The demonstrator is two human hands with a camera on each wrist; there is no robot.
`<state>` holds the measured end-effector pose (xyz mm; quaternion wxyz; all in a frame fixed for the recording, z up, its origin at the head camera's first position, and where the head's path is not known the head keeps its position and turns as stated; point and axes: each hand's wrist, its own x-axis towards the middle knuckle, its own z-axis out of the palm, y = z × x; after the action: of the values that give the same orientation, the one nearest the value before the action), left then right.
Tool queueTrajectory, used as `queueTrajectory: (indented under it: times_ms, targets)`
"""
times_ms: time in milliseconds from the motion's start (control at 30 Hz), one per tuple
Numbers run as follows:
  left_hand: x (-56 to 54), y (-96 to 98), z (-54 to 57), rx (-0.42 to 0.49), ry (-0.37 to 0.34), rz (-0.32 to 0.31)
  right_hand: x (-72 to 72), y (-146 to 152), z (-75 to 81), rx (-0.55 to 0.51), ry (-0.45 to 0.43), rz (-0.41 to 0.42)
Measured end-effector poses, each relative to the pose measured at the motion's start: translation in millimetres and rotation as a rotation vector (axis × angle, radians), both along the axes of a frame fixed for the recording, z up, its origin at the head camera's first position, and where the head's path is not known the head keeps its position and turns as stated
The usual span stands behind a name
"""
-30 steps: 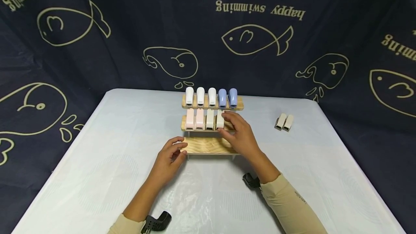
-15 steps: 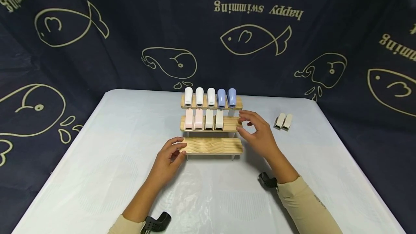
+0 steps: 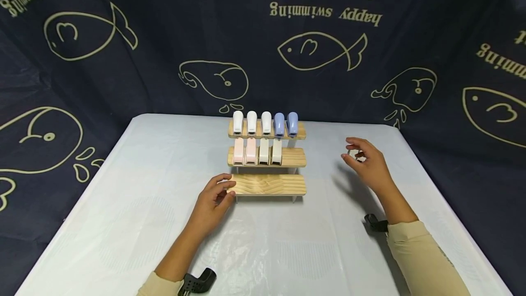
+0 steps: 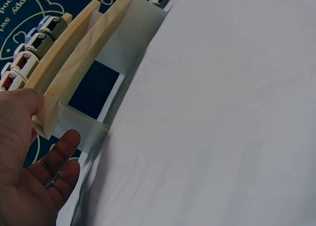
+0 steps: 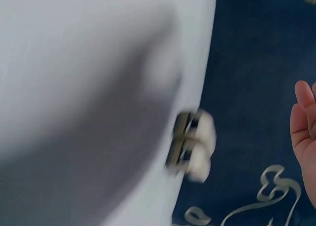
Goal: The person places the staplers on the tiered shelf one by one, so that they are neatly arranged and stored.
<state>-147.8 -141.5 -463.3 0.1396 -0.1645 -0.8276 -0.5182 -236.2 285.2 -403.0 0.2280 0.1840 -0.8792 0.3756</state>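
Note:
My left hand [image 3: 213, 200] holds the left end of the lowest board of a three-tier wooden stand [image 3: 267, 185]. In the left wrist view its thumb lies on the board's end, with two fingers loose below. My right hand [image 3: 371, 166], holding nothing, hovers to the right of the stand, fingers and thumb apart. It partly hides two cream mini staplers [image 3: 353, 154] on the table in the head view. The right wrist view shows these cream staplers [image 5: 192, 144] side by side, blurred, apart from the hand.
White staplers [image 3: 252, 122] and blue staplers [image 3: 292, 124] line the top tier. On the middle tier stand pink staplers [image 3: 239, 151] and cream-white staplers [image 3: 276, 151], left of a bare stretch of board. A white cloth covers the table [image 3: 135, 223]; a dark printed curtain [image 3: 255, 26] hangs behind.
My right hand has let go of the rightmost cream-white stapler on the middle tier and moved right, over to the two loose staplers. The left hand has stayed in place.

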Motion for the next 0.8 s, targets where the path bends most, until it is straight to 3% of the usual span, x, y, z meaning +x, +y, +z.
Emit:
queueTrajectory:
  times_ms: [333, 633, 800]
  targets:
    - [-0.3, -0.7, -2.0, 0.004, 0.001, 0.002, -10.4, 45, -6.4, 0.029, -0.287, -0.178]
    - [-0.8, -0.5, -2.8, 0.012, 0.002, -0.003, -29.8, 74, -20.4, 0.07, -0.357, -0.192]
    - [-1.0, -0.9, -2.7, 0.009, 0.004, 0.0, -40.2, 83, -28.1, 0.11, -0.463, -0.176]
